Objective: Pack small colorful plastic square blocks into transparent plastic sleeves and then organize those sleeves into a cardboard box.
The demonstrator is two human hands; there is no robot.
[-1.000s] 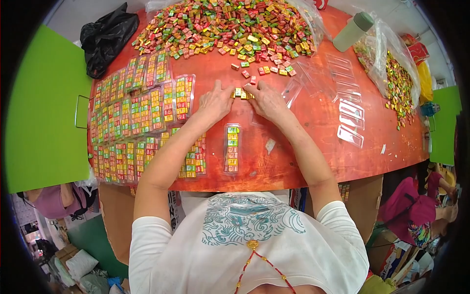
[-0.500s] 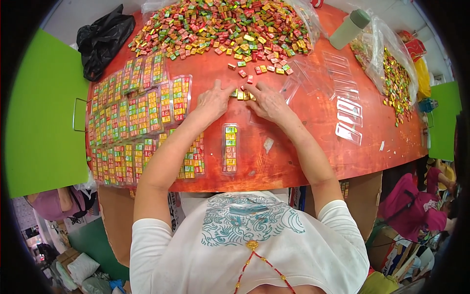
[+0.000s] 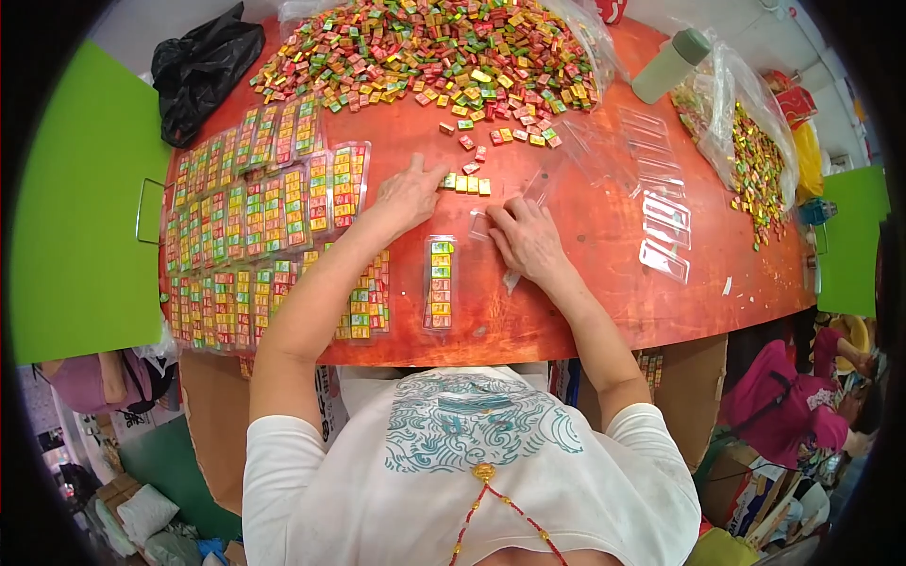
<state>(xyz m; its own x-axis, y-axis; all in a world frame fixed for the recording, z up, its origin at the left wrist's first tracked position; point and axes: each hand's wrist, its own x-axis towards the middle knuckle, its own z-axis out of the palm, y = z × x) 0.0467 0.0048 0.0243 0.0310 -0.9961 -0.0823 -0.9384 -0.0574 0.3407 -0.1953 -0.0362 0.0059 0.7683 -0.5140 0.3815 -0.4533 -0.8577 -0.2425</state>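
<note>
Here, at a round orange-red table, the left hand rests open, fingertips touching a short row of small yellow and green wrapped candies. The right hand pinches the edge of an empty clear plastic sleeve lying flat just below that row. A filled clear sleeve of stacked candies lies nearby; a heap of loose multicoloured candies covers the far side.

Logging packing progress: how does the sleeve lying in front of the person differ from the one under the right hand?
The filled sleeve holds a column of coloured candies and lies untouched; the empty sleeve is clear and bare, with the right hand on it. Both are narrow transparent plastic packets on the red table. The left hand rests by a short candy row.
</note>
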